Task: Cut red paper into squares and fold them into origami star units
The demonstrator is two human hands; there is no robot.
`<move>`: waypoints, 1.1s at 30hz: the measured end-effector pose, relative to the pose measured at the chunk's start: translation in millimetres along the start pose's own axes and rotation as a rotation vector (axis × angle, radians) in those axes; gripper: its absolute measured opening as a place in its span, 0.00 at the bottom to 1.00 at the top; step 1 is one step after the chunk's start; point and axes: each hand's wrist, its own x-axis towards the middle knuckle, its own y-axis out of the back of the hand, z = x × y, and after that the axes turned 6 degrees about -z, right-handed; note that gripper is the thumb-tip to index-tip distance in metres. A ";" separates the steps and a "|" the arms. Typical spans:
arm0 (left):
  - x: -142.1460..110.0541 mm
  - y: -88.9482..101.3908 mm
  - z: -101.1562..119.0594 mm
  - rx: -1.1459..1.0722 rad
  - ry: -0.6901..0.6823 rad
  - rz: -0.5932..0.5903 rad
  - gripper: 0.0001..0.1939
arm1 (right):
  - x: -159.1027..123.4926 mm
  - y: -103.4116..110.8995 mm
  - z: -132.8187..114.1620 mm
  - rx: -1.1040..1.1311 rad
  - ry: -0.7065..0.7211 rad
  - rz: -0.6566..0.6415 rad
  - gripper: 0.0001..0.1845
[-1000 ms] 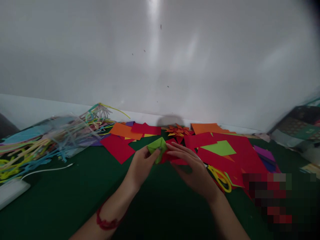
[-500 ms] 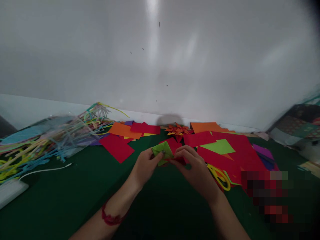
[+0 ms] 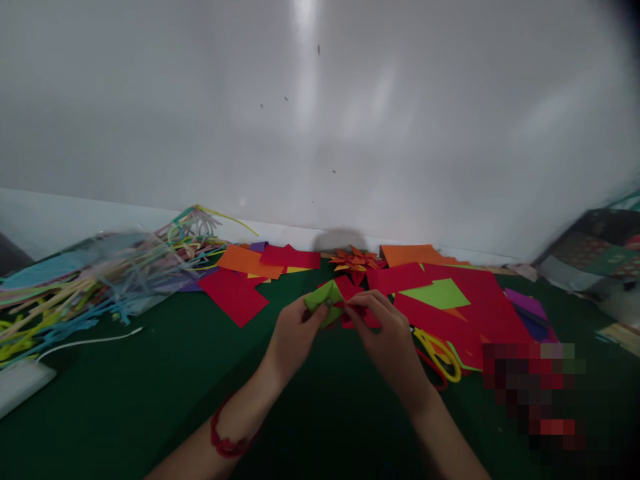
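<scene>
A small folded piece of light green paper (image 3: 320, 297) is raised over the green table, its creases showing. My left hand (image 3: 296, 333) grips its left side, thumb on the near face. My right hand (image 3: 384, 327) pinches at its right corner with thumb and fingertips together; the fingers partly cover that edge. Just beyond the hands lie red paper pieces (image 3: 350, 288) and an orange folded-paper flower (image 3: 354, 260). Scissors with yellow handles (image 3: 440, 357) rest beside my right wrist.
Red sheets (image 3: 480, 300), a light green sheet (image 3: 440, 294) and orange paper (image 3: 410, 254) spread at right. Red and orange papers (image 3: 250, 261) lie back left. Coloured pipe cleaners (image 3: 100, 280) in clear plastic fill the left, near a white corded device (image 3: 25, 383). A white wall stands behind.
My right hand has gone from loosely spread fingers to a pinch at the paper's right corner. The green paper has shifted slightly right and its flap stands differently.
</scene>
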 end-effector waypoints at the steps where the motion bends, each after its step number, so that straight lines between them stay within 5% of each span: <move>1: -0.2 0.4 0.0 0.050 -0.013 0.001 0.13 | 0.0 0.2 0.6 0.003 -0.001 0.001 0.05; 23: -2.5 3.0 10.6 0.454 -0.109 -0.005 0.10 | -0.5 0.8 2.3 0.059 -0.025 0.002 0.03; 33: -3.3 0.7 11.9 0.336 -0.068 -0.050 0.11 | 1.1 0.4 5.7 0.224 -0.115 0.010 0.02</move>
